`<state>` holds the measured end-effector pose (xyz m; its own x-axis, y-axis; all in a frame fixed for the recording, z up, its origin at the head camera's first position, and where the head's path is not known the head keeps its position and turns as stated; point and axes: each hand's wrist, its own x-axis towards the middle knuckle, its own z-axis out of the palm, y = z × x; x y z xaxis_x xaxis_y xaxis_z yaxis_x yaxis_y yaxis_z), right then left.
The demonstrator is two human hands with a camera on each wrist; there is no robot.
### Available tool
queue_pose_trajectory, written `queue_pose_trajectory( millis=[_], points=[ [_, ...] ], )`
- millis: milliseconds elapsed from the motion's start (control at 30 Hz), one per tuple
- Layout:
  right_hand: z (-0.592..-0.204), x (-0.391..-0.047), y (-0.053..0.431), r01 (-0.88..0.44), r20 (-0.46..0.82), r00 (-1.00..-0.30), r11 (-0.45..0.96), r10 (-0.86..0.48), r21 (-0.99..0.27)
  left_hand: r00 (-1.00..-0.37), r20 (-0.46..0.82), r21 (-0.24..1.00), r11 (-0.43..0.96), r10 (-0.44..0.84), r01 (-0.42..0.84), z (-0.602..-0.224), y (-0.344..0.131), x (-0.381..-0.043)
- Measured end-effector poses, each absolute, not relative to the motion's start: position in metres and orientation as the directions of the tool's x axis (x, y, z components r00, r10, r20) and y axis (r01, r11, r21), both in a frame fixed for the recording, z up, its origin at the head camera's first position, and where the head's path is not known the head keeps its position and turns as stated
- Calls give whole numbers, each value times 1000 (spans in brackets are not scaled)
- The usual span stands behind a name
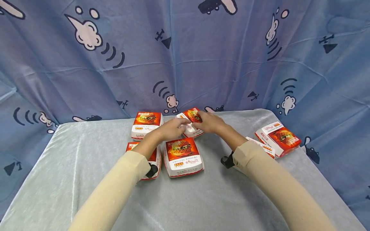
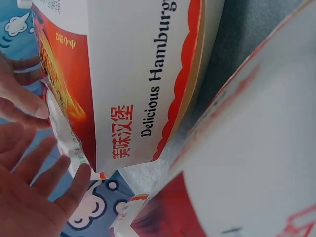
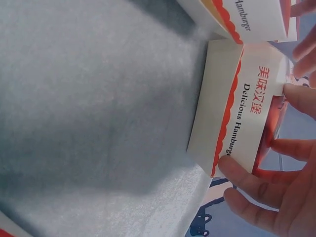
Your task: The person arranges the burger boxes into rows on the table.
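Left to right on the grey cloth tabletop (image 1: pixel 98 144): far-left red-and-white cardboard burger box (image 1: pixel 146 123) lies flat, near-left burger box (image 1: pixel 156 157) just nearer, mostly under the left forearm. Left hand (image 1: pixel 173 128) next: fingers spread and loose, gripping nothing. Fingertips at the left edge of the far-centre burger box (image 1: pixel 189 128); contact unclear. Near-centre burger box (image 1: pixel 183 157) sits on the near side of that one, right of the near-left one.

Far-centre box is the one being worked: between the hands, turned at an angle. Right hand (image 1: pixel 212 122) is on its right side, fingers bent onto top and side, touching; can't tell if that's a real grip.

Further right, half-hidden burger box (image 1: pixel 264 147) beside the right sleeve (image 1: pixel 277 179), then far-right burger box (image 1: pixel 278 138), angled.

Progress, my read: three boxes look settled, far-centre one is mid-adjustment, right pair sits well apart, likely untouched.
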<state>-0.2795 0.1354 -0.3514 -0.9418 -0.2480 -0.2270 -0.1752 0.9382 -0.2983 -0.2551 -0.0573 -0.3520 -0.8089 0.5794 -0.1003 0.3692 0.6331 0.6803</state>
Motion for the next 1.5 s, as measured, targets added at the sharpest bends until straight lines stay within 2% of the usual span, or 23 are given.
queue_pose_trajectory(
  millis=[200,467,833,1000,1367,1500],
  points=[
    [-351,-282,137,-212,-250,-920,920,-302,-330,-859,-70,655,673,506,343,-350,-61,-254],
    [-352,-284,139,-262,-258,-892,889,-372,-376,-866,-109,643,699,488,313,-352,-66,-253],
    [-355,-281,141,-130,-267,-921,869,-284,-477,-862,-93,619,708,497,341,-352,-67,-254],
    [-355,-280,143,-128,-250,-924,849,-290,-512,-864,-70,629,694,499,350,-354,-69,-254],
    [-359,-279,133,-227,-155,-930,852,-333,-472,-868,-90,595,725,488,346,-351,-71,-253],
    [-357,-279,129,-246,-184,-912,846,-368,-472,-873,-116,584,744,473,326,-350,-71,-252]
  ],
)
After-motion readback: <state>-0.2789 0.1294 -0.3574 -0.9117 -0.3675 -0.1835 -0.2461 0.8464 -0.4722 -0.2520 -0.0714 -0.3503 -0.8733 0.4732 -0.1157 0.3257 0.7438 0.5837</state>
